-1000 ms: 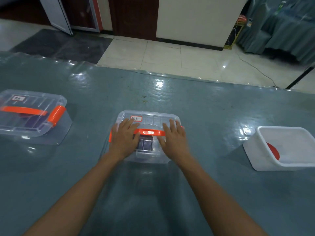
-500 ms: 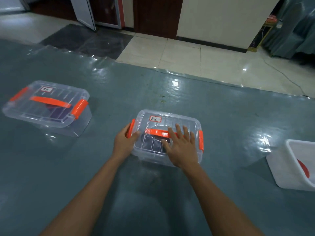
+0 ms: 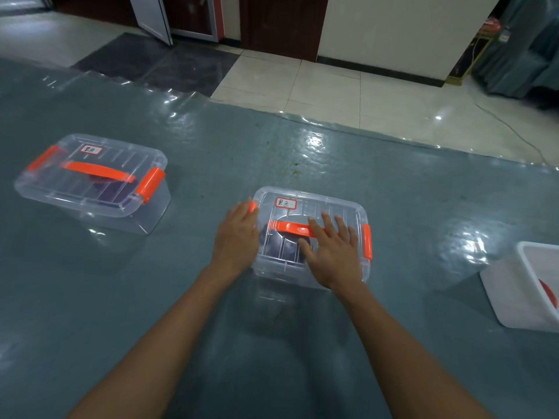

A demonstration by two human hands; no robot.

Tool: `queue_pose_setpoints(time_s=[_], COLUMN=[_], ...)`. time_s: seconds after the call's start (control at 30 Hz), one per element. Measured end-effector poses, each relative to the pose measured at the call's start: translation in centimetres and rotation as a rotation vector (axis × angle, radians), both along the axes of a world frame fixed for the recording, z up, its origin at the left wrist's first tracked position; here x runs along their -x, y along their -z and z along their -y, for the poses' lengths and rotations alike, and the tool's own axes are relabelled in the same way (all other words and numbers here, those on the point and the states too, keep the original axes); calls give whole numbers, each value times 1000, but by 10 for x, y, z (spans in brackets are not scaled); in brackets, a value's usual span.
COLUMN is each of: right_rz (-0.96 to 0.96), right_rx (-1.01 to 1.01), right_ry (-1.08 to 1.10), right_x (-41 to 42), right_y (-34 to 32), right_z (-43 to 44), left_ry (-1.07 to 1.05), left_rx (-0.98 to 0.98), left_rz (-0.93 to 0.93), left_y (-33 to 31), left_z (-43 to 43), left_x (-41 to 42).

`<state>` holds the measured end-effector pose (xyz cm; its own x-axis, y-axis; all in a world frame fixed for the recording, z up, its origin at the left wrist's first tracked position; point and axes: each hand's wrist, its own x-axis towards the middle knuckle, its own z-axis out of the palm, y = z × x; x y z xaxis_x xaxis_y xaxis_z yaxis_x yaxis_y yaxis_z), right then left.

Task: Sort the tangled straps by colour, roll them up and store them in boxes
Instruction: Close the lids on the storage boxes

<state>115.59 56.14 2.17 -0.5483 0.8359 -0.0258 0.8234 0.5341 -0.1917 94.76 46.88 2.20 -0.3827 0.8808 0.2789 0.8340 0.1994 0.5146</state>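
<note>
Two clear lidded storage boxes: the left box (image 3: pixel 75 192) and the middle box (image 3: pixel 332 211). Two orange carry handles, one per lid: left handle (image 3: pixel 96 172), middle handle (image 3: pixel 290 227). Two white labels: left label (image 3: pixel 91 150), middle label (image 3: pixel 286 203). Four orange latches (image 3: pixel 150 184), two per box. One white tub (image 3: pixel 514 306) holding one red item (image 3: pixel 548 293). Two hands: left hand (image 3: pixel 237 237), right hand (image 3: pixel 332 255). One counter (image 3: pixel 181 297). The dark rolls inside the boxes cannot be counted.
</note>
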Motion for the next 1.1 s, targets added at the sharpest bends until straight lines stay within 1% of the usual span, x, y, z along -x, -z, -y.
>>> queue_pose_setpoints(time_s=[0.03, 0.07, 0.13, 0.17, 0.33, 0.47, 0.57, 0.63, 0.67, 0.8, 0.93, 1.1], right_rz=[-1, -2, -4, -3, 36, 83, 89, 86, 70, -29, -61, -70], right_rx=[-6, -12, -17, -17, 3, 99, 60, 24, 21, 53, 63, 122], right_ry=[5, 11, 20, 19, -2, -52, -138, -163, -159, -90, 42, 192], right_x=[0, 0, 0, 0, 1, -2, -24, -53, -71, -153, -263, -412], right_y=[0, 1, 3, 3, -2, -14, -27, -33, -35, -44, -45, -38], right_z=[0, 0, 0, 1, 3, 3, 14, 28, 34, 52, 66, 87], left_ry=[46, 79, 103, 88, 105, 119, 103, 98, 114, 268, 426, 566], left_rx=[-22, 10, 177, 229, 304, 370, 441, 452, 441, 373, 294, 343], left_rz=[-113, -174, -271, -312, -335, -344, -422, -513, -525, -451, -352, -322], left_y=[-1, -2, 2, 7, 6, -6, -19, -27, -31, -42, -45, -38], left_z=[0, 0, 3, 4, 4, 2, 1, 1, 1, -3, 3, 11], left_x=[-7, -16, -34, -38, -34, -33, -37, -51, -65, -157, -272, -408])
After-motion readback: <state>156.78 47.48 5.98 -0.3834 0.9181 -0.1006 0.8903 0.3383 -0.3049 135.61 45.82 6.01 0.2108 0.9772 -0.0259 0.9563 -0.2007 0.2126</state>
